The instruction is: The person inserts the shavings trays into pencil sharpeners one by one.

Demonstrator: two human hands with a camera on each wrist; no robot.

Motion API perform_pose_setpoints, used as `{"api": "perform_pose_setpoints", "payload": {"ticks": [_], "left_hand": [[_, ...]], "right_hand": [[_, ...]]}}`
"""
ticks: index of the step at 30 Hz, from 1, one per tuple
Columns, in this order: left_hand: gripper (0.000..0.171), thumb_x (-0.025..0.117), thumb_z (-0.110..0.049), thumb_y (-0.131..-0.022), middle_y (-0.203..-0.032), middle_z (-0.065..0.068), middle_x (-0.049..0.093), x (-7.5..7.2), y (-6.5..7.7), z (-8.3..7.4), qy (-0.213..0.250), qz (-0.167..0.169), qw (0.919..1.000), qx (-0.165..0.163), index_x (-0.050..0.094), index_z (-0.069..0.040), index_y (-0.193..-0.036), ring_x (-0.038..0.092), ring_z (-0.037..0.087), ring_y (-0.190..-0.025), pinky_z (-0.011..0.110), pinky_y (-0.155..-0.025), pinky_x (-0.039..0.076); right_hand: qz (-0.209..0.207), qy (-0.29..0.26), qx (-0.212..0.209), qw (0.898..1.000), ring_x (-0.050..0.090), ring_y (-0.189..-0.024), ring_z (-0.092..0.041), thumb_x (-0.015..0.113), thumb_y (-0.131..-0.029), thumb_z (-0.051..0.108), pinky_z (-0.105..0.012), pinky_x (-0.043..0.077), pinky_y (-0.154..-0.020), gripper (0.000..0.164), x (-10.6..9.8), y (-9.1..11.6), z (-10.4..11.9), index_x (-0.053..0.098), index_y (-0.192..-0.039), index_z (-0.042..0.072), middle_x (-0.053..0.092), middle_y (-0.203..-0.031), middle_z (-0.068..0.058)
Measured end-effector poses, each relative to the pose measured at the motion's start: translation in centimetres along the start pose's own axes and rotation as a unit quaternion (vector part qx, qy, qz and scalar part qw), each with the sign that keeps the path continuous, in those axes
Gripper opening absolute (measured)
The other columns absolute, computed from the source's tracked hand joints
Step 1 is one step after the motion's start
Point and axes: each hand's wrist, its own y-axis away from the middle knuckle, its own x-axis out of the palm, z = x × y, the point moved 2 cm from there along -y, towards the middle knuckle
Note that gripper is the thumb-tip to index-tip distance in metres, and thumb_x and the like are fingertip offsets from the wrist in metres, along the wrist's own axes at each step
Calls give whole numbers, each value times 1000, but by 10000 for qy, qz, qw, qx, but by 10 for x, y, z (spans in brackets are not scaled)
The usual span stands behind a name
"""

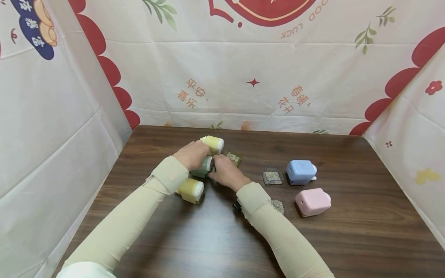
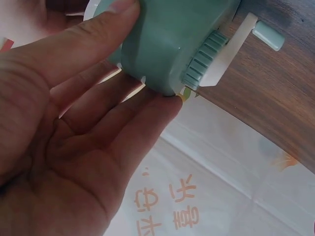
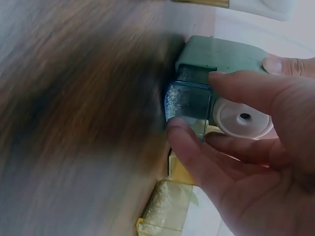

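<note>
A green crank pencil sharpener (image 1: 201, 170) is between my hands, left of the table's middle. My left hand (image 1: 192, 155) grips its body; in the left wrist view the thumb lies on the green casing (image 2: 167, 44), near the crank (image 2: 231, 51). My right hand (image 1: 227, 170) pinches the clear shavings drawer (image 3: 189, 103), which sticks partly out of the sharpener and holds pale shavings. Yellow sharpeners stand on both sides, one behind (image 1: 213, 144) and one in front (image 1: 192, 190). A yellowish drawer of shavings (image 1: 234, 157) lies beside the back one.
To the right are a blue sharpener (image 1: 300, 172) and a pink sharpener (image 1: 313, 202). A clear drawer with shavings (image 1: 272, 176) lies by the blue one. More shavings (image 1: 277, 206) show partly behind my right sleeve. A printed cloth (image 1: 222, 65) hangs behind the wooden table (image 1: 365, 231).
</note>
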Motion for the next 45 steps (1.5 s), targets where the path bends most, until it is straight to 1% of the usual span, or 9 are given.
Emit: {"api": "perform_pose_setpoints", "payload": {"ticks": [10,16,19,21,24,28,31,37,45], "left_hand": [[28,66,14,-80,-89,7,72,1,-2,2,138,71,9999,-68,76,-9,-93,60,19,-73,34,-69,52],[29,69,12,-79,-93,8,72,0,-1,2,92,135,9998,-94,76,-8,-97,64,20,-78,34,-72,53],[31,73,10,-77,-98,9,73,-1,-1,3,102,175,9997,-124,76,-9,-101,65,22,-82,35,-75,55],[33,74,10,-75,-100,9,73,-1,-1,3,107,172,9997,-126,76,-9,-102,66,22,-83,35,-77,55],[34,75,10,-74,-100,9,73,-2,-1,3,113,184,9997,-120,76,-9,-102,65,22,-84,36,-78,54],[33,76,9,-73,-97,9,72,-3,-1,3,60,188,9998,-63,75,-10,-101,65,23,-84,36,-79,54],[32,77,9,-73,-95,8,72,-3,-1,4,65,186,9998,-32,75,-10,-98,65,23,-84,37,-79,54],[32,78,10,-71,-92,7,71,-2,-1,6,136,222,9997,-39,74,-11,-95,64,23,-81,37,-77,54],[30,79,8,-72,-94,8,71,-2,-2,5,111,267,9996,-55,74,-11,-95,64,22,-82,36,-77,54]], "right_hand": [[1,-261,-41,9997,60,-100,-24,77,-85,16,-36,52,-83,59,2,-5,-1,48,-134,-2,59,-118,-15],[253,-383,-51,9989,60,-85,-18,76,-86,14,-32,51,-76,56,-10,-1,-2,50,-134,-1,61,-111,-12],[243,-365,-3,9990,60,-86,-19,74,-87,13,-34,51,-77,53,-20,0,-2,52,-134,-1,62,-114,-14],[254,-270,54,9993,59,-92,-21,73,-88,13,-36,51,-80,50,-24,1,-2,54,-132,-1,62,-117,-15],[433,-88,149,9989,60,-92,-23,68,-92,15,-37,52,-79,35,-25,0,-4,59,-122,0,65,-110,-13],[822,288,168,9961,59,-75,-21,60,-98,16,-34,49,-68,14,-19,0,-6,64,-101,3,64,-87,-8],[1016,502,155,9934,56,-68,-19,55,-100,16,-32,47,-65,16,-12,-1,-8,63,-90,6,62,-80,-5],[1147,487,199,9920,54,-65,-20,48,-103,16,-33,46,-63,24,1,-4,-9,61,-84,8,60,-76,-7],[876,475,117,9950,51,-64,-19,50,-101,14,-34,45,-64,23,8,-8,-11,57,-80,8,57,-74,-6]]}}
